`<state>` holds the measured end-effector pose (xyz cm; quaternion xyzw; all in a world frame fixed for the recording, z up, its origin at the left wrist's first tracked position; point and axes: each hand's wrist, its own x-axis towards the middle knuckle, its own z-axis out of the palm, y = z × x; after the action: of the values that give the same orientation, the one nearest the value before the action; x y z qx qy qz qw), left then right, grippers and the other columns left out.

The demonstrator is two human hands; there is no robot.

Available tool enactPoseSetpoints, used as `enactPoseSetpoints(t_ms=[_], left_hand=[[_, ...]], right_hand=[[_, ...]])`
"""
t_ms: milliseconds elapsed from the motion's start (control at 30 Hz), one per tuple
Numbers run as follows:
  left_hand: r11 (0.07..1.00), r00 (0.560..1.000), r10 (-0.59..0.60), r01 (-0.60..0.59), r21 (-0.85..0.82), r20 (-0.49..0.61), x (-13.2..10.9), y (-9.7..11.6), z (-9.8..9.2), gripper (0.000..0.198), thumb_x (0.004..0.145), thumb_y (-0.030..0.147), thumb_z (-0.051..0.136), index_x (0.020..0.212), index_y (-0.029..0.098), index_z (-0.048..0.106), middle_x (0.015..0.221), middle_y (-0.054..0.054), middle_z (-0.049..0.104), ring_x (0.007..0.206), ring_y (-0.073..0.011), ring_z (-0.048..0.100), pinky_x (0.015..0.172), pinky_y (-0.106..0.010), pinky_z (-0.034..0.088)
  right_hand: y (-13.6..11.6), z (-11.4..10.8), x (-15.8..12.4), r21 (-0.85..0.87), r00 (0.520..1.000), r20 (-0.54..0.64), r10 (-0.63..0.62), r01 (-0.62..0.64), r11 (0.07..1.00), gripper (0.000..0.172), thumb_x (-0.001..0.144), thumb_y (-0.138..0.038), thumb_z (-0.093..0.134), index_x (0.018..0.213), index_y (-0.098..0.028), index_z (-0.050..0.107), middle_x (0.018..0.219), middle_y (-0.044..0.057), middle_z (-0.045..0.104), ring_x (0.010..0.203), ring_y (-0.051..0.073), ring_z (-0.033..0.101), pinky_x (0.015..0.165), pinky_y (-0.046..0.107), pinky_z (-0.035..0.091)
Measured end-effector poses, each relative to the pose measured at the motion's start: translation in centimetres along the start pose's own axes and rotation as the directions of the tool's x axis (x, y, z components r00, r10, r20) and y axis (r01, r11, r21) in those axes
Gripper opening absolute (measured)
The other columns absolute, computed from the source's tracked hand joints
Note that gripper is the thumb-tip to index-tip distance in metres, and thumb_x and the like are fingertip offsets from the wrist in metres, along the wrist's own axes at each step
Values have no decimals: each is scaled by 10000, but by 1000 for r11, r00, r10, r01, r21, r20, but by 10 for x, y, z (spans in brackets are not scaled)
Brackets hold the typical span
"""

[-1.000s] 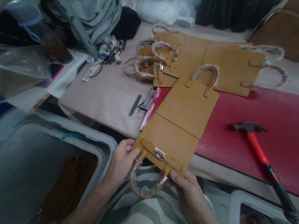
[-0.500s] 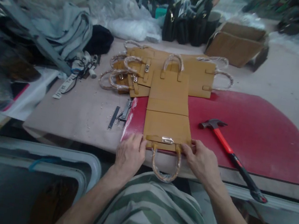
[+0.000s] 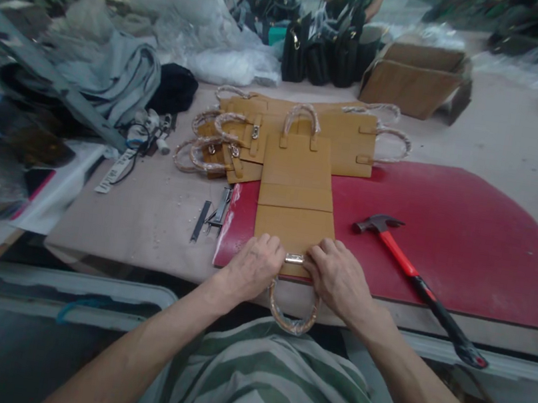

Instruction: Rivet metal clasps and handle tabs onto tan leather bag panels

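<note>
A flat tan leather bag panel (image 3: 296,185) lies across a red board (image 3: 445,241), its near end at the table edge. Plastic-wrapped handles stand at both ends; the near handle (image 3: 291,329) hangs toward my lap. Closed around the strap at the left of the silver clasp (image 3: 295,258) is my left hand (image 3: 259,264). My right hand (image 3: 336,272) pinches the strap on the clasp's other side. Fingertips of both hands are partly hidden. Several similar tan panels (image 3: 343,142) with wrapped handles are stacked beneath and behind the far end.
On the board to the right lies a claw hammer (image 3: 405,266), its grip past the table edge. Small metal strips (image 3: 201,220) lie left of the board. A cardboard box (image 3: 411,78) and black bags (image 3: 321,54) stand behind. A grey bin (image 3: 134,292) is at lower left.
Both hands have moved inward from the panel's near corners to the strap beside the clasp, and their fingers have closed there. The view has shifted slightly.
</note>
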<state>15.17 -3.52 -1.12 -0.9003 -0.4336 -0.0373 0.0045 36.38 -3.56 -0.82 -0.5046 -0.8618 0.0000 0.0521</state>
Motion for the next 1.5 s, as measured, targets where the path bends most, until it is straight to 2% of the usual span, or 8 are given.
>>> enactPoseSetpoints(t_ms=[333, 500, 700, 867, 1033, 1167, 1367, 1500], left_hand=[[972, 972, 128, -163, -169, -198, -26, -26, 25, 235, 983, 101, 462, 1018, 145, 690, 1013, -123, 694, 927, -246, 602, 829, -379, 529], [887, 950, 87, -210, -411, -299, -30, -39, 35, 402, 994, 112, 361, 962, 195, 753, 1040, -119, 746, 966, -207, 655, 905, -382, 552], [842, 962, 109, -224, -491, -252, -30, -46, 32, 373, 993, 155, 398, 991, 206, 768, 1084, -138, 750, 1026, -217, 680, 968, -425, 564], [891, 952, 95, -213, -402, -293, -38, -34, 30, 364, 982, 121, 399, 1086, 180, 744, 1172, -157, 733, 1117, -239, 673, 1003, -453, 567], [916, 940, -61, -81, -394, -335, -46, -12, 38, 382, 954, 111, 398, 1179, 168, 701, 1260, -168, 701, 1202, -257, 652, 1031, -464, 566], [857, 848, -384, 181, -482, -365, -52, -30, 35, 332, 947, 113, 439, 1129, 187, 707, 1123, -128, 740, 1088, -238, 692, 974, -408, 573], [562, 581, -813, 759, -329, -48, -55, -105, 9, 188, 900, 202, 610, 1040, 160, 728, 1068, -129, 744, 992, -257, 697, 860, -348, 527], [536, 562, -810, 826, -175, 168, -49, -135, 1, 264, 855, 320, 697, 1058, 156, 733, 1099, -138, 757, 1024, -268, 700, 843, -314, 494]], right_hand=[[30, 5, -2, 195, 951, -17, -308, 305, 932, 165, 919, -122, 554, 913, -180, 708, 968, 103, 672, 817, 210, 538, 742, 333, 423], [54, 18, -8, 595, 959, -187, -213, 283, 752, 335, 877, -67, 451, 831, -224, 743, 1059, 84, 729, 964, 200, 636, 832, 363, 509], [51, 19, -16, 617, 956, -195, -219, 293, 730, 311, 853, -100, 465, 732, -235, 718, 1036, 80, 770, 925, 206, 659, 832, 402, 537], [50, 23, -31, 684, 970, -227, -89, 224, 694, 287, 946, -218, 485, 1096, -268, 725, 1157, 78, 759, 1099, 232, 685, 954, 432, 550], [52, 48, -28, 590, 941, -335, 45, 172, 789, 347, 960, -391, 566, 1284, -300, 648, 1255, 103, 721, 1144, 296, 674, 985, 463, 540], [49, 60, -18, 443, 897, -440, -40, 255, 859, 336, 938, -404, 597, 1254, -307, 655, 1285, 90, 705, 1176, 338, 650, 988, 514, 513], [48, 59, -16, 411, 897, -437, -62, 261, 873, 319, 931, -400, 605, 1223, -292, 676, 1286, 77, 701, 1173, 318, 641, 989, 500, 501], [45, 56, -17, 417, 905, -422, -52, 245, 875, 301, 943, -405, 604, 1180, -242, 692, 1278, 99, 702, 1179, 296, 635, 1001, 477, 497]])
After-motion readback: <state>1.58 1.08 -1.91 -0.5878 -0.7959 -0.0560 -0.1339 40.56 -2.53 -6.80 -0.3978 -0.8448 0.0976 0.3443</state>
